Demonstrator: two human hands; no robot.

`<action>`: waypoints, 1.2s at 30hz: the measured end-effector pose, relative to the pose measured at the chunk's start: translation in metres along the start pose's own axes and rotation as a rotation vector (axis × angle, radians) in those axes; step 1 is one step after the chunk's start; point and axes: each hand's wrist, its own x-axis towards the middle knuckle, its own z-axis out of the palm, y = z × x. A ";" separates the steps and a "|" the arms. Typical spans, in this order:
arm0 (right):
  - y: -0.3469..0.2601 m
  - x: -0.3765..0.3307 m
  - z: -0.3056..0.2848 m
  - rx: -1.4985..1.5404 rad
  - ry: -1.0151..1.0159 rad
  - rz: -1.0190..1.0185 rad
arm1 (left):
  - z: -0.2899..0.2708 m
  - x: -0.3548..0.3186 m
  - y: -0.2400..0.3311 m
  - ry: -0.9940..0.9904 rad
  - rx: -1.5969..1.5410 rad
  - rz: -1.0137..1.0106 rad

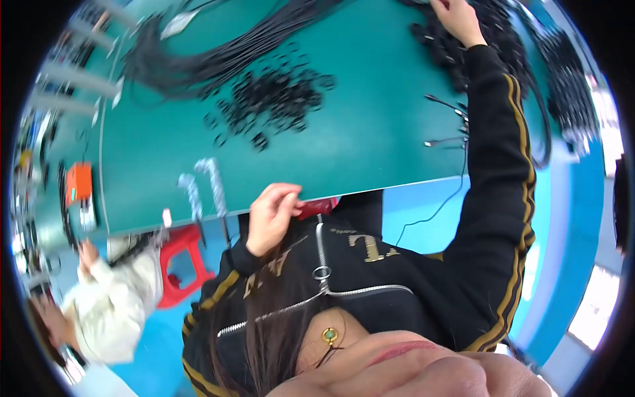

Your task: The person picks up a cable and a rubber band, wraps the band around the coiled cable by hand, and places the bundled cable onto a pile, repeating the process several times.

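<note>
My right hand reaches out to the far right, over a pile of black cables. The picture's top edge cuts off its fingertips, so what it may hold is hidden. Close to my body, at the near edge of the green table, hovers my left hand. Its fingers are curled in toward the thumb, and I see nothing between them. Beyond it, a loose heap of small black rings lies on the table. A long bundle of black cables curves behind the heap.
Two blue-wrapped handles stick up at the near table edge. Thin cable ends lie by my right forearm. More bundled cables are at far right. On the left are an orange box, a red stool and a seated person.
</note>
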 end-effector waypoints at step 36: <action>-0.392 0.040 -0.155 0.504 -0.257 -0.794 | -0.145 -0.050 0.122 0.756 0.733 0.954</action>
